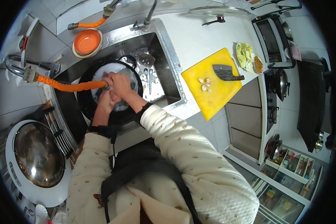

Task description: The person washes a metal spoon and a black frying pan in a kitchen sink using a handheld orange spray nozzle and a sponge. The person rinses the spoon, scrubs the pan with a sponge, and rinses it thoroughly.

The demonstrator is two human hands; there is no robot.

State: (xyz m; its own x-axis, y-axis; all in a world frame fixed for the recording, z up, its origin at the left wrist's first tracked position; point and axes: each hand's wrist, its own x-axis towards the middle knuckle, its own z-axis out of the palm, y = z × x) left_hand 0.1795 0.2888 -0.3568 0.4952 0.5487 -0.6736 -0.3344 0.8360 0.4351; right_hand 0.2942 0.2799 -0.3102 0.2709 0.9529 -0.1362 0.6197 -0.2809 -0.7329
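Below me, both hands meet over a large black pan (pixel 82 96) standing in a stainless steel sink. Cloudy, foamy water (pixel 100 70) fills the pan. My right hand (pixel 119 83) is curled above my left hand (pixel 109 98), right beside the metal end (pixel 106 86) of an orange-sleeved faucet hose (pixel 72 86). The fingers overlap and are partly blurred. Whether the right hand touches the hose end, or either hand holds something small, I cannot tell.
Cutlery (pixel 149 79) and a small container (pixel 146 60) lie in the sink. Orange bowl (pixel 86 42) sits behind. At right, a yellow cutting board (pixel 193 71) bears garlic cloves (pixel 205 84) and a cleaver (pixel 225 72); its corner overhangs the counter. Lettuce (pixel 244 56) lies beyond. A metal lid (pixel 39 154) stands left.
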